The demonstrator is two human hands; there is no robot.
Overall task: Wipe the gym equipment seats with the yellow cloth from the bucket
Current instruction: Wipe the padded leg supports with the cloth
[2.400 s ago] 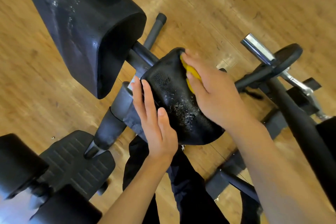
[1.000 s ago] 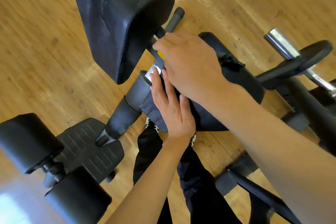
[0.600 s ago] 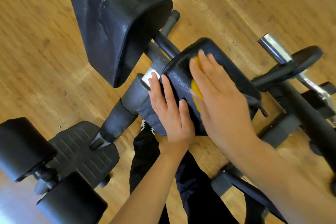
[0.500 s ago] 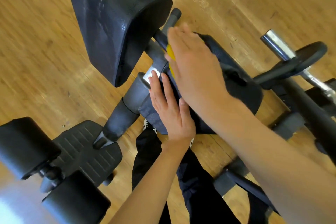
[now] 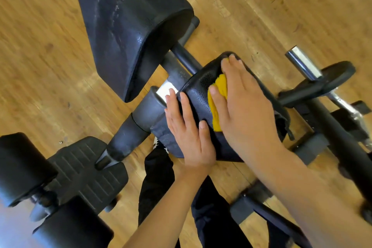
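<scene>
Here the right hand lies flat, fingers straight and together, pressing the yellow cloth onto the black seat pad; the cloth shows only at the thumb side, the rest hidden beneath the palm. Just beside it, nearer the person, the left hand rests open on the pad's near edge, gripping nothing. Beyond both hands stands a larger wet black pad, droplets glinting. Outward of the right hand, a weight plate sits on a chrome peg.

Both forearms bare, no sleeves, watch or rings; left hand & right hand ungloved; dark trousers w/ black-and-white patterned shoe near bottom
</scene>
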